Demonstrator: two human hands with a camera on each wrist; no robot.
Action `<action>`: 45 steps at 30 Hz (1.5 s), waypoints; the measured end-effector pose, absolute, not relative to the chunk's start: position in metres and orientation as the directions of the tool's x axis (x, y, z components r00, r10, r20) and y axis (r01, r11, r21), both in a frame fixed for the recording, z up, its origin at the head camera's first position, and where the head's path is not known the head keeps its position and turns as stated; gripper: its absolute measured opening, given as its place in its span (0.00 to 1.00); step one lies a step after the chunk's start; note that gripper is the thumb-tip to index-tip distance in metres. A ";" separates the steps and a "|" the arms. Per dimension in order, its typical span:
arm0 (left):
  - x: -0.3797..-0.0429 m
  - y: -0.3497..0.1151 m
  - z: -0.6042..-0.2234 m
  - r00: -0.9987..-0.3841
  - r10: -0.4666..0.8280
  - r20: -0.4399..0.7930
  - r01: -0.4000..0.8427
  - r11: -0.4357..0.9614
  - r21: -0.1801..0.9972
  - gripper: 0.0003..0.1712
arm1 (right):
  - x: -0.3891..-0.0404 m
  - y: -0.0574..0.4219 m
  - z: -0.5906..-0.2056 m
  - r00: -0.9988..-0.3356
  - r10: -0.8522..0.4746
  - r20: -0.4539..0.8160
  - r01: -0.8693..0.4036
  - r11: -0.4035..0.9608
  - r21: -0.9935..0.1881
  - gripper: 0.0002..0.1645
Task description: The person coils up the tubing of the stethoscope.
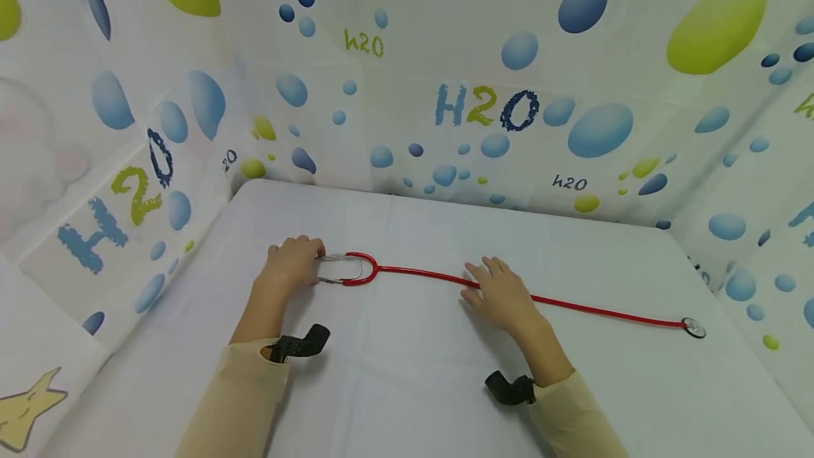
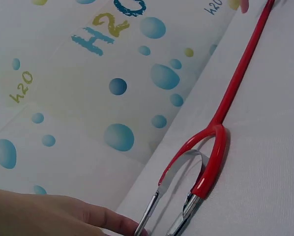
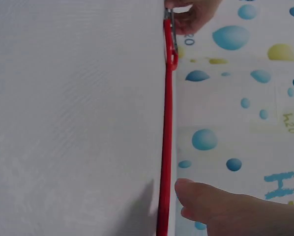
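Note:
A stethoscope with red tubing (image 1: 426,273) lies stretched across the white table, its round chest piece (image 1: 694,328) far to the right. At its left end, my left hand (image 1: 294,263) holds the metal ear tubes (image 1: 332,257), fingers at the upper one and thumb by the lower. The left wrist view shows a finger of the left hand (image 2: 100,219) against one metal tube (image 2: 148,214); the ear tips are out of sight. My right hand (image 1: 501,295) is over the middle of the tubing with fingers spread. The right wrist view shows its thumb (image 3: 206,196) just beside the tubing (image 3: 165,147).
A white cloth (image 1: 407,373) covers the table. Behind and at the sides hangs a printed curtain (image 1: 413,55) with drops and H2O lettering, meeting the table's edges. Black camera mounts (image 1: 305,343) sit on both wrists by the beige sleeves (image 1: 232,401).

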State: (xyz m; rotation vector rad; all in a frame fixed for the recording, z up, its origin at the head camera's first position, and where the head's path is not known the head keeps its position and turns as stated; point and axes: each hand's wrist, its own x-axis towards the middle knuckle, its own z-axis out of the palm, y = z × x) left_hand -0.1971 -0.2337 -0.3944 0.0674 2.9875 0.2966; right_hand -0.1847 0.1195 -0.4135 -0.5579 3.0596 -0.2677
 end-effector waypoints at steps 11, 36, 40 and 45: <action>-0.207 -0.236 -0.406 -0.977 0.146 -0.154 0.100 0.957 0.271 0.05 | -0.195 0.127 -0.432 -0.947 -0.320 0.014 -0.317 0.932 -0.178 0.24; -0.210 -0.196 -0.388 -0.952 0.280 -0.124 0.186 0.849 0.495 0.06 | -0.206 0.136 -0.434 -0.974 -0.220 0.060 -0.228 0.938 -0.263 0.16; -0.209 -0.177 -0.382 -0.967 0.251 -0.046 0.190 0.830 0.525 0.06 | -0.201 0.128 -0.429 -0.953 -0.297 -0.051 -0.277 0.930 -0.243 0.23; -0.205 -0.158 -0.379 -0.973 0.228 0.038 0.216 0.837 0.503 0.04 | -0.193 0.113 -0.420 -0.899 -0.412 -0.148 -0.369 0.895 -0.251 0.22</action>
